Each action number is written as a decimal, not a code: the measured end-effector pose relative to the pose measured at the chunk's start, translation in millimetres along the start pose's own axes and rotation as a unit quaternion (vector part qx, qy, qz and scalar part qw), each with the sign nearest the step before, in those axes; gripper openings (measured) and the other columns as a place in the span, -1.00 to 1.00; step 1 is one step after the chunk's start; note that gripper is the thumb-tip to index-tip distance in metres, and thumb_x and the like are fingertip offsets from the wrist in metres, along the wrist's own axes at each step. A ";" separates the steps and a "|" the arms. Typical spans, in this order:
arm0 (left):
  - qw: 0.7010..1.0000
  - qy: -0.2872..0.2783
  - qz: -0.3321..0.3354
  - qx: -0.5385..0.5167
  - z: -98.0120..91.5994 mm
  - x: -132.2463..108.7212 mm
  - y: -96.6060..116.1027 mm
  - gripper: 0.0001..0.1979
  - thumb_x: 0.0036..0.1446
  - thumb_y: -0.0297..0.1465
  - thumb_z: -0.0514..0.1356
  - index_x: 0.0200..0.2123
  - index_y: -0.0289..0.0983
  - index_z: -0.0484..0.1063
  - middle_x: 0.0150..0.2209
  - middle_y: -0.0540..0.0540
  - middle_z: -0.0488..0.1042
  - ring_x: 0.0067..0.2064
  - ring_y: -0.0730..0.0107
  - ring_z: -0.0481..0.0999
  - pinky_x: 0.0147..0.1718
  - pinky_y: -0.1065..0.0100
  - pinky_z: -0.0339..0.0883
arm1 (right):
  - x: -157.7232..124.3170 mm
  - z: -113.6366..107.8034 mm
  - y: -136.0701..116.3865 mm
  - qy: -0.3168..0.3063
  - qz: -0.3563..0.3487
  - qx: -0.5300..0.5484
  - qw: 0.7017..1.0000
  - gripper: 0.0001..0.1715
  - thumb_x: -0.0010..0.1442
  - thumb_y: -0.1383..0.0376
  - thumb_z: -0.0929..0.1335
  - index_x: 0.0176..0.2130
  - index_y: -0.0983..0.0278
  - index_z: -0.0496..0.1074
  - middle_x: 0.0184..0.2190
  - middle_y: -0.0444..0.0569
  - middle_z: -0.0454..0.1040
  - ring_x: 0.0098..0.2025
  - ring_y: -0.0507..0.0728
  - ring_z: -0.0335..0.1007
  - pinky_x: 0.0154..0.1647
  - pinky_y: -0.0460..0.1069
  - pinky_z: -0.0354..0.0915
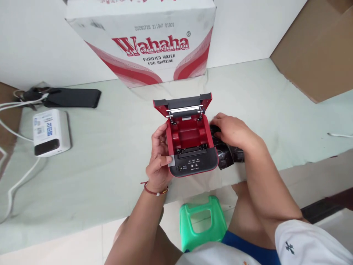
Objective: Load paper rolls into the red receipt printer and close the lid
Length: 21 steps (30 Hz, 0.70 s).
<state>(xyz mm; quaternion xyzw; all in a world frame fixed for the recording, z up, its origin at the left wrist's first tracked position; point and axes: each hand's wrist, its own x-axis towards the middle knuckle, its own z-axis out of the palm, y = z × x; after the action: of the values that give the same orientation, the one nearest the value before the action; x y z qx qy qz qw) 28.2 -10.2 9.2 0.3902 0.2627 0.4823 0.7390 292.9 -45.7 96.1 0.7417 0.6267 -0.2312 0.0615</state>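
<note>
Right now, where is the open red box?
In the head view's centre, the red box is in the left hand, just left of the black bundle.

Shot from head, above near side of desk (116, 154), facing forward and steeply down. Roughly centred on red-and-black device (193, 162) at close range; reaches far to Wahaha carton (154, 48), near to green stool (200, 241).

One printer (196, 162), one stool (203, 240), one bracelet (151, 192)

Right hand (234, 131) apparently touches black bundle (225, 156).
</note>
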 end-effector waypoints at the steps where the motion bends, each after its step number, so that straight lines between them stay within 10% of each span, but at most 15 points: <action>1: 1.000 -0.002 0.002 -0.001 -0.6 0.3 -0.6 -0.20 -0.06 -0.26 0.46 0.34 0.04 0.63 0.41 -0.05 0.54 0.51 -0.12 0.43 0.51 -0.04 0.45 | -3.1 -2.1 2.7 -0.015 -0.012 -0.002 1.000 -0.50 0.40 0.43 0.40 0.23 0.24 0.71 0.22 0.19 0.74 0.08 0.34 0.72 -0.04 0.10 0.45; 5: 1.000 -0.012 0.001 -0.001 -3.0 0.5 -2.0 -0.22 -0.02 -0.24 0.46 0.34 0.05 0.62 0.43 -0.06 0.54 0.56 -0.15 0.40 0.57 -0.08 0.39 | -43.8 -32.6 27.0 -0.126 -0.152 0.063 0.978 -0.69 0.40 0.38 0.48 0.06 0.17 0.77 -0.05 -0.01 0.80 -0.09 0.20 0.73 -0.05 0.02 0.51; 11: 1.000 0.000 -0.008 0.003 1.1 -0.9 0.6 -0.23 -0.05 -0.29 0.42 0.32 0.05 0.63 0.42 -0.03 0.57 0.54 -0.15 0.44 0.53 -0.07 0.44 | -87.7 -63.7 5.5 -0.146 -0.356 0.267 0.884 -0.64 0.65 0.27 0.36 0.26 0.17 0.70 0.11 0.03 0.79 0.06 0.15 0.76 0.08 0.00 0.57; 16: 1.000 0.000 0.003 -0.013 5.7 -1.0 1.3 -0.19 -0.12 -0.37 0.38 0.30 0.04 0.66 0.37 0.01 0.62 0.42 -0.01 0.54 0.44 0.06 0.49 | -54.9 -34.6 -52.1 0.072 -0.184 0.134 0.971 -0.57 0.57 0.35 0.40 0.33 0.21 0.64 0.23 0.12 0.72 0.18 0.30 0.69 0.23 0.14 0.51; 21: 1.000 0.004 0.015 -0.009 4.4 -0.1 -1.6 -0.21 -0.10 -0.36 0.37 0.29 0.05 0.64 0.39 0.00 0.60 0.45 -0.05 0.51 0.46 0.00 0.47 | -32.8 -22.8 -83.4 0.052 -0.047 -0.002 0.998 -0.51 0.58 0.38 0.34 0.37 0.20 0.61 0.33 0.17 0.68 0.10 0.35 0.73 -0.06 0.11 0.46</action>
<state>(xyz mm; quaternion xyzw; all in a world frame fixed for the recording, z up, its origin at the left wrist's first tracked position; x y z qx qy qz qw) 32.4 -12.0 10.4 0.3853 0.2551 0.4970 0.7345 215.4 -49.2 146.6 0.7221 0.6638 -0.1937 0.0190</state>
